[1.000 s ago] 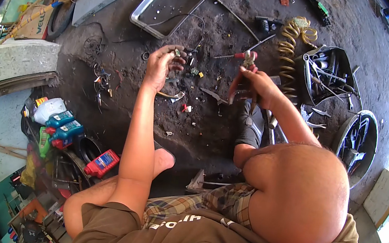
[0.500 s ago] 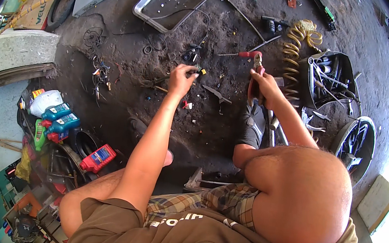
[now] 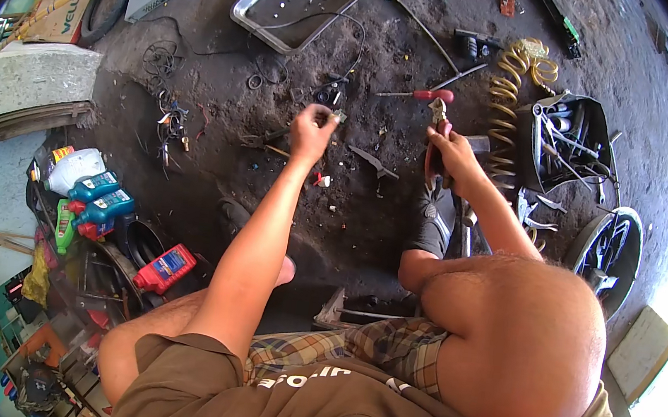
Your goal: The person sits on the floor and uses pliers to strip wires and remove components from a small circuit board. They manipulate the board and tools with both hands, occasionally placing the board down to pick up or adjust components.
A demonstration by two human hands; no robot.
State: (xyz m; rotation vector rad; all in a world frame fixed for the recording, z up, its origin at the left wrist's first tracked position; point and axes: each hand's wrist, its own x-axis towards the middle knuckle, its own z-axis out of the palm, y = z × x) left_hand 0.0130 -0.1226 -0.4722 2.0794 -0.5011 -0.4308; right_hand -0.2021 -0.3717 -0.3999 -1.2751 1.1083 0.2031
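Note:
My left hand [image 3: 310, 133] is closed in a pinch above the dirt floor. A small dark piece [image 3: 340, 115] shows at its fingertips, too small to name. My right hand [image 3: 455, 158] is wrapped round the handles of red-handled pliers [image 3: 438, 115], with their metal jaws pointing away from me. Just beyond the pliers lies a red-handled screwdriver [image 3: 431, 95], its shaft pointing left. Between my hands a grey pointed metal piece [image 3: 372, 161] rests on the floor. A red and white bit [image 3: 321, 180] lies near my left forearm.
A metal-rimmed tray [image 3: 246, 8] lies ahead. To the right are a yellow coiled hose [image 3: 505, 88], a black container of tools [image 3: 532, 145] and a round tub [image 3: 636, 250]. Bottles, one red [image 3: 166, 268], stand at left, with tangled wires [image 3: 173, 126] beyond. A hammer [image 3: 478, 145] lies by my right hand.
My left hand has turned slightly, and the yellow-ended piece at its fingertips no longer shows its yellow end. The right hand and pliers have shifted slightly.

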